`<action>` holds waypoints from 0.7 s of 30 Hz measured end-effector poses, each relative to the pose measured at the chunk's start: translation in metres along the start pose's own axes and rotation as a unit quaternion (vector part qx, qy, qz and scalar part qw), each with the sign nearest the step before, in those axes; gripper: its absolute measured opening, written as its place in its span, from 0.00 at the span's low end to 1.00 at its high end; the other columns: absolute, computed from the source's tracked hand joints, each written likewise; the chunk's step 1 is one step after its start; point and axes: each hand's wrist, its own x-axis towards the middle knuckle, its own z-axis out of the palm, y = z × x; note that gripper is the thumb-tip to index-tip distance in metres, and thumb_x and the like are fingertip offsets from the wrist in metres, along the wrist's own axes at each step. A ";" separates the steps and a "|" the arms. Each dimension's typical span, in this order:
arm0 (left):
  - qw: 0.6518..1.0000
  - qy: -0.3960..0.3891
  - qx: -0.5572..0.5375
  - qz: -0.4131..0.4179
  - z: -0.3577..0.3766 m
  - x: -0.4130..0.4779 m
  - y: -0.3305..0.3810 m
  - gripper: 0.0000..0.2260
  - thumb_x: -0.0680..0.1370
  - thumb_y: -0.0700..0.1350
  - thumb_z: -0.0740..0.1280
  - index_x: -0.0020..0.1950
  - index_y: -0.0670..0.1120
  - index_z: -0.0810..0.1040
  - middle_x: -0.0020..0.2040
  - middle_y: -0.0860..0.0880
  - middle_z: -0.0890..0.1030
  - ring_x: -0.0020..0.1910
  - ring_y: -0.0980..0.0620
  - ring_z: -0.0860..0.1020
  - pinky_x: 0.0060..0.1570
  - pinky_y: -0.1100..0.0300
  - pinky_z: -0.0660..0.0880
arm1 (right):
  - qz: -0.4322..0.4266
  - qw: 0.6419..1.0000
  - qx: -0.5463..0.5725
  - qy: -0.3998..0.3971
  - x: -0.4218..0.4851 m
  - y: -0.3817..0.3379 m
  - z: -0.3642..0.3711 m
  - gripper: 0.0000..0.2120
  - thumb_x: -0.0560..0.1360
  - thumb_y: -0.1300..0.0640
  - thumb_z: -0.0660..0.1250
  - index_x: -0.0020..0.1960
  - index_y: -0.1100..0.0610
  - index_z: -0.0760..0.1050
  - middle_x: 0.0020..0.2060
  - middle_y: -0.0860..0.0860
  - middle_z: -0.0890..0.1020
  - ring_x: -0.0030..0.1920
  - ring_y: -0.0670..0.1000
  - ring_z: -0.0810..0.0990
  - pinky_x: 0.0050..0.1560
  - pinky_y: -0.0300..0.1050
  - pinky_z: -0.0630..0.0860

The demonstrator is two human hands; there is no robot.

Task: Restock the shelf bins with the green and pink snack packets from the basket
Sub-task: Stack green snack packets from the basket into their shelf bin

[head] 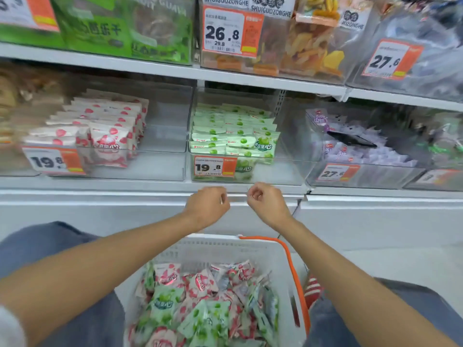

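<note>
My left hand (208,206) and my right hand (265,204) hang side by side, close but apart, in front of the front edge of the shelf (125,194), just below the middle bin. Both have their fingers curled into loose fists, and I can see nothing held in either. Under my forearms sits the white basket (225,249) with its orange handle (295,274) along the right rim. It holds a jumble of green packets (165,301) and pink packets (200,284). On the shelf, the clear green bin (288,171) carries neat rows of green stock (235,131) at its left side and a tag reading 19.8 (213,166) on its front. The clear pink bin (162,166) to its left holds pink stock (107,126) packed against its left end, with a blurred tag starting 19 (53,161). To the right, a bin of purple packets (363,151) has a tag reading 27.6 (337,172). On the shelf above, a tag reads 26.8 over 29.8 (226,33), a white label says SHUIGUOZONGHE (270,7), and another tag reads 27.6 (390,60).
</note>
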 end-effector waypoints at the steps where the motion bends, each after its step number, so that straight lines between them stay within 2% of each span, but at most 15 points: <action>1: 0.996 -0.078 0.016 -0.030 0.011 -0.012 -0.019 0.06 0.77 0.47 0.62 0.46 0.50 0.78 0.47 0.52 0.81 0.48 0.48 0.78 0.43 0.58 0.72 | 0.030 0.998 0.009 -0.053 -0.017 0.013 0.016 0.03 0.72 0.63 0.66 0.40 0.60 0.78 0.32 0.53 0.79 0.34 0.51 0.76 0.36 0.40 0.72; 2: 0.988 -0.144 0.033 -0.051 0.021 -0.024 -0.040 0.07 0.77 0.47 0.62 0.46 0.49 0.79 0.49 0.50 0.81 0.50 0.48 0.78 0.46 0.58 0.73 | 0.063 0.993 0.014 -0.098 -0.034 0.026 0.032 0.04 0.73 0.64 0.66 0.40 0.62 0.79 0.33 0.52 0.79 0.34 0.48 0.76 0.37 0.38 0.72; 4: 0.972 -0.214 0.052 -0.083 0.037 -0.044 -0.079 0.09 0.75 0.46 0.62 0.45 0.44 0.81 0.52 0.46 0.82 0.52 0.46 0.79 0.50 0.55 0.77 | 0.118 0.982 -0.016 -0.148 -0.066 0.062 0.065 0.07 0.73 0.65 0.65 0.36 0.61 0.78 0.34 0.49 0.78 0.36 0.44 0.76 0.40 0.38 0.70; 6: 0.961 -0.245 0.049 -0.115 0.049 -0.060 -0.103 0.09 0.73 0.43 0.61 0.37 0.42 0.78 0.51 0.45 0.82 0.51 0.45 0.81 0.45 0.55 0.78 | 0.175 0.962 -0.070 -0.196 -0.095 0.093 0.094 0.13 0.72 0.66 0.64 0.32 0.55 0.75 0.31 0.45 0.78 0.39 0.47 0.78 0.45 0.40 0.74; 7: 0.958 -0.255 0.046 -0.125 0.055 -0.065 -0.110 0.09 0.73 0.42 0.61 0.32 0.43 0.74 0.45 0.46 0.82 0.47 0.44 0.81 0.41 0.57 0.76 | 0.201 0.948 -0.079 -0.232 -0.108 0.104 0.109 0.13 0.72 0.65 0.64 0.31 0.54 0.76 0.29 0.45 0.79 0.37 0.48 0.77 0.47 0.43 0.76; 8: 0.955 -0.264 0.045 -0.131 0.061 -0.068 -0.115 0.10 0.73 0.41 0.61 0.30 0.45 0.71 0.39 0.47 0.80 0.42 0.44 0.80 0.38 0.58 0.73 | 0.224 0.933 -0.080 -0.269 -0.118 0.106 0.121 0.10 0.73 0.63 0.65 0.35 0.56 0.78 0.30 0.45 0.81 0.36 0.48 0.76 0.47 0.44 0.77; 9: 0.954 -0.267 0.038 -0.131 0.066 -0.070 -0.120 0.11 0.73 0.41 0.61 0.30 0.46 0.69 0.37 0.46 0.78 0.37 0.45 0.78 0.38 0.57 0.73 | 0.237 0.921 -0.072 -0.301 -0.125 0.105 0.132 0.06 0.74 0.60 0.65 0.43 0.58 0.81 0.38 0.47 0.84 0.37 0.49 0.76 0.47 0.42 0.77; 10: 0.954 -0.267 0.033 -0.132 0.070 -0.071 -0.124 0.11 0.73 0.42 0.61 0.30 0.47 0.69 0.37 0.44 0.79 0.36 0.47 0.77 0.39 0.55 0.74 | 0.244 0.912 -0.059 -0.324 -0.128 0.100 0.144 0.09 0.75 0.57 0.66 0.52 0.58 0.81 0.47 0.52 0.84 0.41 0.51 0.79 0.47 0.42 0.76; 12: 0.951 -0.277 0.023 -0.134 0.078 -0.072 -0.136 0.09 0.72 0.45 0.61 0.31 0.47 0.70 0.38 0.45 0.79 0.36 0.47 0.78 0.42 0.53 0.76 | 0.238 0.904 -0.004 -0.356 -0.126 0.087 0.168 0.19 0.75 0.54 0.70 0.64 0.59 0.76 0.59 0.56 0.80 0.55 0.54 0.80 0.57 0.43 0.76; 14: 0.945 -0.301 0.027 -0.128 0.085 -0.071 -0.149 0.08 0.70 0.46 0.61 0.31 0.47 0.72 0.37 0.42 0.79 0.39 0.44 0.80 0.44 0.51 0.77 | 0.231 0.886 0.036 -0.401 -0.125 0.074 0.185 0.29 0.73 0.54 0.73 0.70 0.62 0.70 0.66 0.57 0.76 0.64 0.56 0.76 0.65 0.48 0.73; 15: 0.945 -0.299 0.031 -0.126 0.087 -0.072 -0.153 0.07 0.69 0.47 0.61 0.32 0.47 0.74 0.38 0.41 0.81 0.40 0.44 0.81 0.45 0.51 0.78 | 0.220 0.874 0.024 -0.432 -0.125 0.070 0.192 0.30 0.73 0.55 0.74 0.71 0.62 0.69 0.67 0.58 0.74 0.65 0.56 0.75 0.67 0.49 0.72; 17: 0.948 -0.292 0.021 -0.127 0.088 -0.074 -0.156 0.07 0.68 0.48 0.61 0.32 0.48 0.75 0.40 0.39 0.81 0.39 0.46 0.79 0.47 0.51 0.78 | 0.202 0.862 -0.028 -0.464 -0.127 0.071 0.199 0.23 0.75 0.58 0.72 0.67 0.63 0.73 0.68 0.57 0.73 0.64 0.56 0.76 0.64 0.47 0.74; 18: 0.948 -0.290 0.011 -0.132 0.088 -0.075 -0.156 0.08 0.70 0.47 0.61 0.33 0.47 0.75 0.42 0.38 0.82 0.39 0.48 0.77 0.46 0.53 0.78 | 0.201 0.864 -0.033 -0.461 -0.128 0.072 0.198 0.18 0.75 0.61 0.71 0.64 0.64 0.76 0.67 0.57 0.74 0.59 0.55 0.78 0.60 0.46 0.77; 19: 0.948 -0.288 0.003 -0.139 0.087 -0.077 -0.155 0.08 0.71 0.45 0.62 0.34 0.46 0.76 0.45 0.37 0.82 0.39 0.48 0.77 0.44 0.59 0.76 | 0.198 0.872 -0.032 -0.447 -0.127 0.076 0.200 0.14 0.76 0.63 0.69 0.60 0.66 0.79 0.65 0.58 0.77 0.54 0.53 0.80 0.56 0.45 0.79; 21: 0.944 -0.288 -0.021 -0.158 0.085 -0.079 -0.153 0.09 0.74 0.43 0.63 0.39 0.42 0.80 0.48 0.38 0.83 0.45 0.45 0.80 0.39 0.68 0.71 | 0.188 0.893 -0.021 -0.410 -0.120 0.081 0.196 0.09 0.76 0.64 0.67 0.53 0.67 0.81 0.56 0.59 0.82 0.52 0.53 0.81 0.56 0.48 0.79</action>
